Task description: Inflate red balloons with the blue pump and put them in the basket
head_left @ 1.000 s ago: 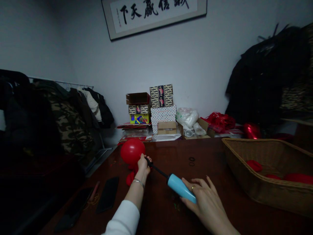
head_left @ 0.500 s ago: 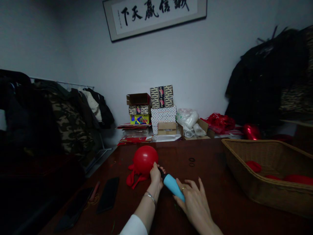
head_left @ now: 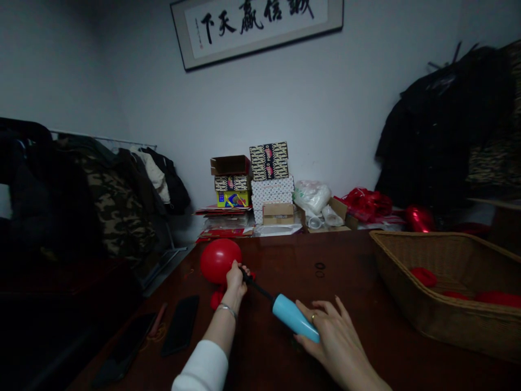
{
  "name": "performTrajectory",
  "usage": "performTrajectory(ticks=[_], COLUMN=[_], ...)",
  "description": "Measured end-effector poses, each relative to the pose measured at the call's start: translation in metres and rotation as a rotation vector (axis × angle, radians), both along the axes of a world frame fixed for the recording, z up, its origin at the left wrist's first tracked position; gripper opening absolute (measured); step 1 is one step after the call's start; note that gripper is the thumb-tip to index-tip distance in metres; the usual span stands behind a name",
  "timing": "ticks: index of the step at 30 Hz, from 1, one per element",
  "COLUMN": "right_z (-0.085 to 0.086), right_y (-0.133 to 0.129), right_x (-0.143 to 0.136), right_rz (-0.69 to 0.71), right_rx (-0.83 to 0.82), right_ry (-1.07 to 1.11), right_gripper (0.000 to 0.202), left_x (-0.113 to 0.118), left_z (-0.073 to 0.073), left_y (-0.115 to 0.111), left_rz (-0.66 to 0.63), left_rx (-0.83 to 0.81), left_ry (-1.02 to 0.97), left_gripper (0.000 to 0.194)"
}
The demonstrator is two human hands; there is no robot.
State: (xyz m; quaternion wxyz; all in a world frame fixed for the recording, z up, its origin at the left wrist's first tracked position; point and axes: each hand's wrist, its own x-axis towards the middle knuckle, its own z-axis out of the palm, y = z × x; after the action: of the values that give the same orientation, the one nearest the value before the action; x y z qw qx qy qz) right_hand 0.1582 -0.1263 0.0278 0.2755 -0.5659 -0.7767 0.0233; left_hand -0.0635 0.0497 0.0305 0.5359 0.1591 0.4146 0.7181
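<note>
Left hand (head_left: 236, 278): holding red balloon (head_left: 221, 261) at black nozzle (head_left: 246, 276)
Right hand (head_left: 340, 339): gripping blue pump (head_left: 295, 317)
Wicker basket (head_left: 427, 317): at right, holding red items (head_left: 424, 277)

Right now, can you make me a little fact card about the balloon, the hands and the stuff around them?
Balloon: red, round, puffed up
Left hand: pinching at the balloon's neck
Right hand: on the blue part of the pump
Pump rod: black, showing between the hands
Basket: on the right, red things inside
Table: dark brown, shiny
Wall: framed writing
</note>
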Motion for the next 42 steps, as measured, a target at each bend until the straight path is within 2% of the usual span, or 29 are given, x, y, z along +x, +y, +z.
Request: performTrajectory(ticks=[5, 10, 16, 21, 25, 30, 37, 40, 42], right_z=[0.006, 0.004, -0.007, -0.015, -0.016, -0.009, 0.005, 0.008, 0.009], right_y=[-0.001, 0.0, 0.007, 0.011, 0.011, 0.005, -0.004, -0.004, -0.003], right_x=[0.005, 0.0, -0.014, -0.023, -0.023, -0.016, 0.008, 0.015, 0.016], right_rz=[-0.028, -0.071, -0.14, -0.164, -0.123, -0.073, -0.022, -0.012, -0.026], right_rx=[0.022, 0.018, 0.042, 0.075, 0.074, 0.044, 0.018, 0.004, -0.01], right_ry=[-0.018, -0.032, -0.022, -0.01, -0.004, 0.001, -0.03, -0.026, -0.02], right_gripper=[0.052, 0.05, 0.049, 0.048, 0.049, 0.05, 0.055, 0.054, 0.052], left_x=[0.001, 0.025, 0.062, 0.073, 0.066, 0.044, 0.003, -0.003, -0.002], left_z=[0.006, -0.004, -0.017, -0.02, -0.021, -0.021, 0.004, 0.012, 0.012], left_y=[0.003, -0.004, -0.023, -0.032, -0.028, -0.013, 0.007, 0.01, 0.009], left_rz=[0.01, -0.044, -0.124, -0.129, -0.124, -0.084, -0.025, -0.007, 0.003], left_rx=[0.017, 0.023, 0.02, 0.003, -0.008, -0.002, 0.01, 0.018, 0.021], left_ry=[-0.008, -0.017, -0.022, 0.022, 0.027, 0.001, 0.002, -0.003, -0.009], left_gripper=[0.026, 0.027, 0.026, 0.026, 0.025, 0.026, 0.024, 0.024, 0.024])
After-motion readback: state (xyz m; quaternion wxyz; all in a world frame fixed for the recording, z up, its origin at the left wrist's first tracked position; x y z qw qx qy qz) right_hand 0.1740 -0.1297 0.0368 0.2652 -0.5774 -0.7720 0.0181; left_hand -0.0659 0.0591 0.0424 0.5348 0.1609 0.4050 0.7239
